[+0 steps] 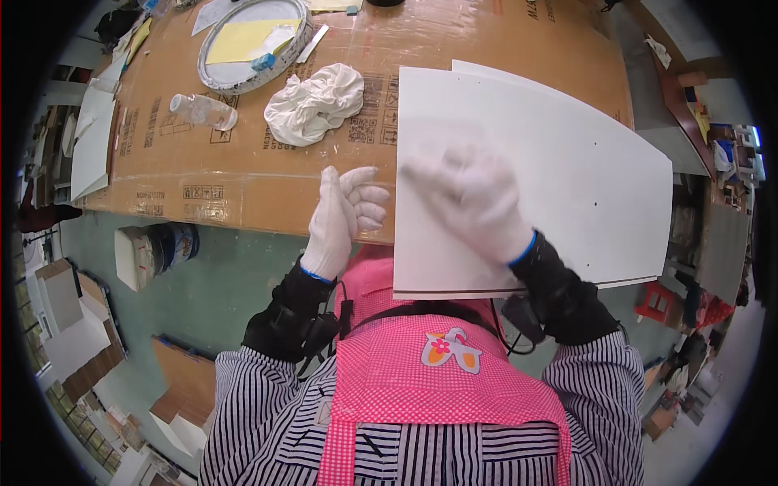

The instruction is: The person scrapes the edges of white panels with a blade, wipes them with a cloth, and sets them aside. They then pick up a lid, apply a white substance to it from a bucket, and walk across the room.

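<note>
Both hands wear white knitted gloves. Close to the front edge of the cardboard-covered table, my left hand (347, 212) is held with its thumb apart and its fingers loosely bent, and nothing shows in it. Over the left part of a white panel (559, 202), my right hand (478, 194) is smeared by motion, so its fingers are unclear. A faint pale blur lies just beyond that hand; I cannot make out whether it is a cloth or something else. The panel has a few small dark holes and lies on at least one more white panel (486, 70).
A crumpled white cloth (314, 105) lies beyond my left hand. Farther left are a clear plastic bottle (203, 112) on its side and a round tray (306, 36) bearing yellow paper and a small blue block. A bucket (158, 253) stands on the green floor.
</note>
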`<state>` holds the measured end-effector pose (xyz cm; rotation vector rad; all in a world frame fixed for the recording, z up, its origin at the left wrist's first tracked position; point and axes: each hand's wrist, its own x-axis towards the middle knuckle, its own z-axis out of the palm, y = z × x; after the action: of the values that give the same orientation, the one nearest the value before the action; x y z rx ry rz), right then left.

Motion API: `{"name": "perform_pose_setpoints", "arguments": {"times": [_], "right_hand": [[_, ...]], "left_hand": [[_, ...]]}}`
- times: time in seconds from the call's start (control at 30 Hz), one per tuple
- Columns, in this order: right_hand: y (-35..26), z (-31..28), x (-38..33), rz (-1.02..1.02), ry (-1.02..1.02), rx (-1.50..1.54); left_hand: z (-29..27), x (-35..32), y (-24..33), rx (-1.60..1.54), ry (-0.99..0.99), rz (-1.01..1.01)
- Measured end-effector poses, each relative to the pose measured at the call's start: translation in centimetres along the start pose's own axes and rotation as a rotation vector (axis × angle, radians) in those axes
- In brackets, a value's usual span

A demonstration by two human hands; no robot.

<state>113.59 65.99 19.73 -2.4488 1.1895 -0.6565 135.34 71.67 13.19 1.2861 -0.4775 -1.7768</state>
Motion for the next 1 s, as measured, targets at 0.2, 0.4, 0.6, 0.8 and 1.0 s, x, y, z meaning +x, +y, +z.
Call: {"name": "perform_pose_setpoints", "arguments": {"times": [0.2, 0.4, 0.6, 0.8, 1.0], "right_hand": [[-4.4, -0.6, -4.8, -0.225, -0.191, 0.243], [-6.9, -0.3, -7.8, -0.2, -0.217, 0.188], [-6.0, -0.2, -9.7, 0.048, 0.063, 0.069], [-3.1, -3.7, -13.1, 0.282, 0.155, -0.093], [6.5, -12.1, -21.5, 0.751, 0.513, -0.433]], "left_hand": [[0.4, -0.1, 0.5, 0.022, -0.062, -0.006], [4.2, -0.7, 1.4, -0.042, -0.127, -0.125], [6.4, -2.9, 0.2, 0.106, -0.012, 0.101], [7.8, -2.1, -0.1, 0.194, 0.021, 0.114], [8.3, -2.6, 0.0, 0.319, 0.021, 0.145]]}}
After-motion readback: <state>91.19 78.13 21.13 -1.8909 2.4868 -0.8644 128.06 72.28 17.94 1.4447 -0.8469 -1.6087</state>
